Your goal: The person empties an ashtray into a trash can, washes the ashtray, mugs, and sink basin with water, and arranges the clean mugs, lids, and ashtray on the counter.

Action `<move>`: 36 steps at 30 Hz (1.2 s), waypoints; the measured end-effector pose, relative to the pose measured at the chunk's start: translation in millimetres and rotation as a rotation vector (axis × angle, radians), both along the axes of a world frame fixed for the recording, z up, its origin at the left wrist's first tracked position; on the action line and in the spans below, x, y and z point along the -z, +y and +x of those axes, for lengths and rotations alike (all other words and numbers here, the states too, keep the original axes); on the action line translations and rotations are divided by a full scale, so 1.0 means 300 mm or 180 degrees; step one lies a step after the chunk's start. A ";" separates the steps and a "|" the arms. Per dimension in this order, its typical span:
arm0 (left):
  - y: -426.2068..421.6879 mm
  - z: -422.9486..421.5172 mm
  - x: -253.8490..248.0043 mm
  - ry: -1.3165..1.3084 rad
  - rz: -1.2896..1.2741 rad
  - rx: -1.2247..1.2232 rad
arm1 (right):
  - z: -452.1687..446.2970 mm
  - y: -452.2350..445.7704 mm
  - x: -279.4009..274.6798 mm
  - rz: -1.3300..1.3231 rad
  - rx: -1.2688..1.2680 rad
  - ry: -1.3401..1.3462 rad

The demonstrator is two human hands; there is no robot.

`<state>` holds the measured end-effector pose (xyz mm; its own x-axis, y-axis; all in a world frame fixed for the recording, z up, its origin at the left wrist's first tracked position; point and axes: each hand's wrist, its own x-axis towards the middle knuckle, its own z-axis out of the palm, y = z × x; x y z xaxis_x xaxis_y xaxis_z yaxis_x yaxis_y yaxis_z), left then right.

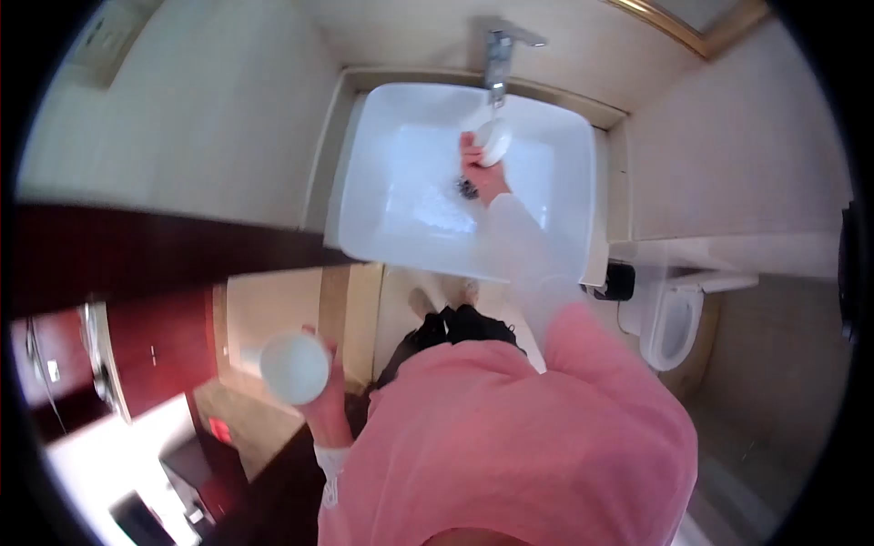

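My right hand (482, 173) reaches into the white sink (364, 182) and is closed on a small white rounded object (494, 143), lid-like in shape, though its exact kind is unclear. That object sits right below the spout of the chrome tap (497, 68), where a short stream of water seems to fall. Out to the left, away from the sink, my left hand (333, 373) grips a white cup (295, 368) by its side. The cup's round face points up at the camera. Most of the left fingers are hidden behind it.
A dark drain (468, 188) shows in the sink beside my right wrist. Dark red panelling (164, 255) runs along the left. To the right are a black object (616, 281) and a white toilet (675, 328). A gold-framed mirror edge (706, 41) is at upper right.
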<state>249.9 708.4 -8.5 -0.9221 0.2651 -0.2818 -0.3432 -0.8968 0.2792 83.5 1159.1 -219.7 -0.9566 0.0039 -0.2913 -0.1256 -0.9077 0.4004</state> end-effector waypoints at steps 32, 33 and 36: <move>1.296 -0.716 0.624 -0.1317 -0.0141 0.1994 | 0.466 0.225 -0.193 0.0394 0.0200 0.0848; 1.313 -0.736 0.616 -0.1146 -0.0207 0.1952 | 0.459 0.224 -0.206 0.0439 0.0242 0.0802; 1.348 -0.816 0.605 -0.0807 -0.0505 0.1892 | 0.414 0.210 -0.218 0.0382 0.0324 0.0816</move>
<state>5.1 1112.9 -189.9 -0.5319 0.6454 -0.5482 -0.8390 -0.4894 0.2378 207.8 1222.1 -154.2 -0.9919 0.1232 -0.0319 -0.1269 -0.9383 0.3215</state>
